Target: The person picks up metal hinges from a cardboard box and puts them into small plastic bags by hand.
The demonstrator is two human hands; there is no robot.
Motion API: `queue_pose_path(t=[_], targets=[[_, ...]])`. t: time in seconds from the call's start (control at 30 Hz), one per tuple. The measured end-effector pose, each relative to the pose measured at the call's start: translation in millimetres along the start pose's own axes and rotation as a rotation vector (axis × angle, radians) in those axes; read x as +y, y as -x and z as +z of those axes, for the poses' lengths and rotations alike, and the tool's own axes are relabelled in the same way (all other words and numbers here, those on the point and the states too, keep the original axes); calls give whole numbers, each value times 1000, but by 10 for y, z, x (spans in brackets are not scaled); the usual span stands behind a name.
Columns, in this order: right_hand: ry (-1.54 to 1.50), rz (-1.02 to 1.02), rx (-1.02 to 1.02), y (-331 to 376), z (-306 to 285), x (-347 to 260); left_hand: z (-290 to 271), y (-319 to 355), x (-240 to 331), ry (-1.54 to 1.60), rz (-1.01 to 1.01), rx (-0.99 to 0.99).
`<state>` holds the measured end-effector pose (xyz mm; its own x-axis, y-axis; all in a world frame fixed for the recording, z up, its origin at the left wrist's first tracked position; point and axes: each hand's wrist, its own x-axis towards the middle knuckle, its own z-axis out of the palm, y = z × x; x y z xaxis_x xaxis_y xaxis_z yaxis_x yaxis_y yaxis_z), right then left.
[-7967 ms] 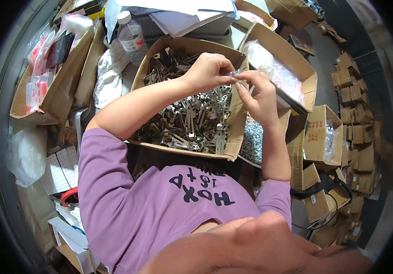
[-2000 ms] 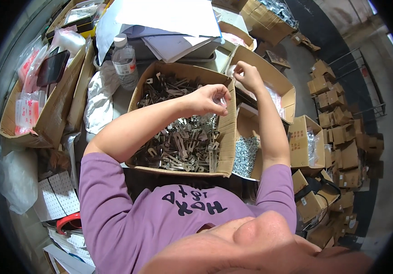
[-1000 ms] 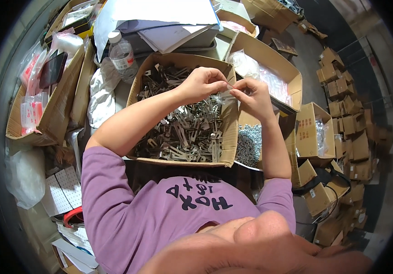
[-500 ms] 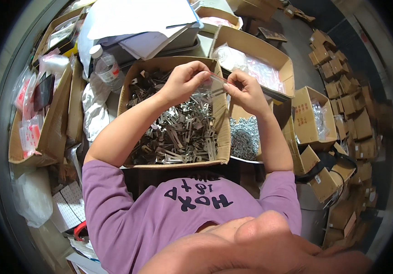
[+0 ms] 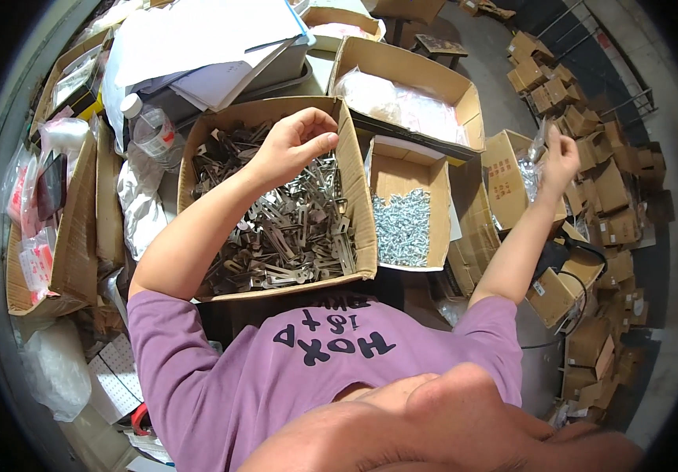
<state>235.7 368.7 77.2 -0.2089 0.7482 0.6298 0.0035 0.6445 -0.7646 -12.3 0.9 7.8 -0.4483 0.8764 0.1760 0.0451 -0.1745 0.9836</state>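
Note:
My left hand (image 5: 301, 141) hovers over a cardboard box of flat metal pieces (image 5: 288, 228). Its fingers are loosely curved, the thumb apart from them, and nothing shows between. Out to the right, my right hand (image 5: 559, 164) is closed on a small clear plastic bag (image 5: 540, 140), held above a cardboard box (image 5: 504, 179) with clear bags in it. What that bag contains is too small to tell. Between the two boxes, a shallow cardboard tray (image 5: 402, 165) holds a heap of small silvery screws (image 5: 403, 228).
Behind the screws stands an open carton (image 5: 476, 118) with clear bags. At left are a plastic bottle (image 5: 154, 134) and a carton (image 5: 71, 252) with bags and a dark phone (image 5: 52, 185). Papers (image 5: 205, 39) lie at the back. Many small cartons (image 5: 614, 228) are piled at far right.
My hands have come apart. The right one has swung far right with the small bag, over the carton of bags; the left has let go and stays above the metal pieces.

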Motion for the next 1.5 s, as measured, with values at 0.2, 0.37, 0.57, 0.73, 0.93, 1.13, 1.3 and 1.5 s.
queue_pose_path(t=[0.2, 0.37, 0.57, 0.73, 0.93, 1.13, 1.3, 1.5], targets=[[376, 105, -1082, 182, 1213, 591, -52, 11, -162, -166, 28, 40], [694, -104, -1377, 306, 1767, 1091, -82, -7, -195, -308, -15, 63], [340, 190, -914, 262, 1637, 936, -72, 23, -107, -287, -38, 8], [-442, 464, -855, 566, 1539, -49, -53, 37, -101, -286, -84, -49], [-829, 387, -991, 1157, 1697, -871, 66, 43, -184, -113, -60, -114], [-853, 370, -886, 1344, 1704, -856, 97, 41, -195, 267, -44, 93], [-728, 507, -884, 1496, 1675, -662, -18, 17, -83, 381, 30, 305], [-530, 293, -876, 1521, 1690, -674, -118, -41, -94, 274, 108, 472]])
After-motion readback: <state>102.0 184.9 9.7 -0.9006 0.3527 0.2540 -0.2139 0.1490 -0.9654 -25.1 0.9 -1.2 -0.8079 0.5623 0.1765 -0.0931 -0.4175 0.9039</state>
